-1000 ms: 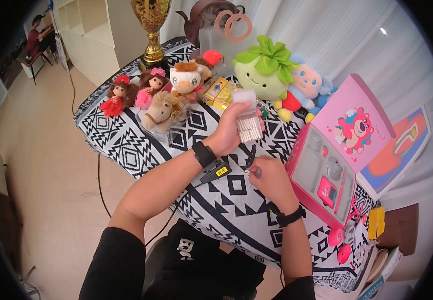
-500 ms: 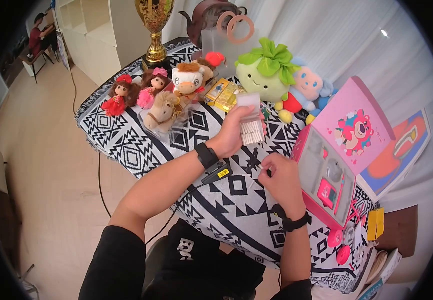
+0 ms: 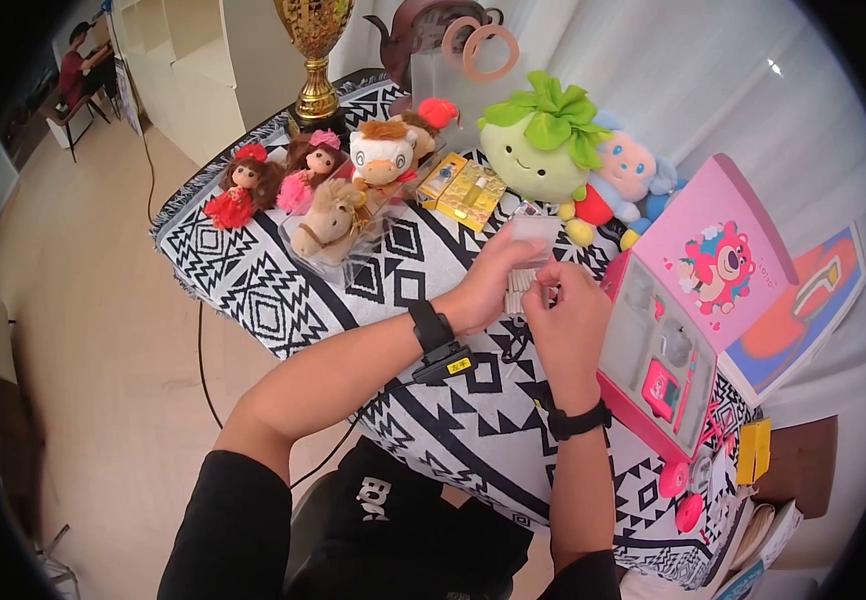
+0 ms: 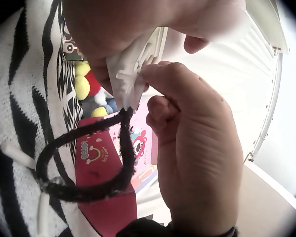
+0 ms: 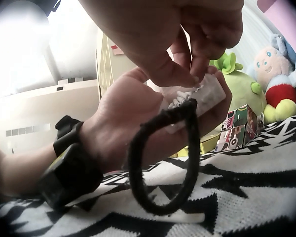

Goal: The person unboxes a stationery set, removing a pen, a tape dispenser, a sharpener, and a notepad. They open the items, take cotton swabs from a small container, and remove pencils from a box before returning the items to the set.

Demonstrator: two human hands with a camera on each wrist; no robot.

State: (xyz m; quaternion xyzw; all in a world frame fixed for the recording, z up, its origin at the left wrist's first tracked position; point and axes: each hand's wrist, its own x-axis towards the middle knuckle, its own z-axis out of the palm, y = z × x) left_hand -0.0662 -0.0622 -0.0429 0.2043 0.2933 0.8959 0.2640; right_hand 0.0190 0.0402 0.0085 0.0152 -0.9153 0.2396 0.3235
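In the head view my left hand (image 3: 481,288) holds up a small clear case (image 3: 535,232) of short white sticks (image 3: 515,298). My right hand (image 3: 571,325) is at the case's mouth; in the right wrist view its thumb and finger pinch a small white stick tip (image 5: 196,79) over the sticks (image 5: 181,97). A fuzzy black loop (image 5: 137,158) shows in front of the case; whether it hangs from it I cannot tell. In the left wrist view loose white sticks (image 4: 19,155) lie on the patterned cloth around the loop (image 4: 84,193).
A pink box (image 3: 643,420) with its lid up stands at the right. Behind the hands are a yellow box (image 3: 465,190), a green plush (image 3: 538,160) and a blue plush (image 3: 625,165). Dolls (image 3: 243,185), plush horses (image 3: 328,225) and a gold trophy (image 3: 316,90) stand at the left.
My right hand has risen from near the cloth to the case in my left hand. The case and left hand have shifted slightly right and down.
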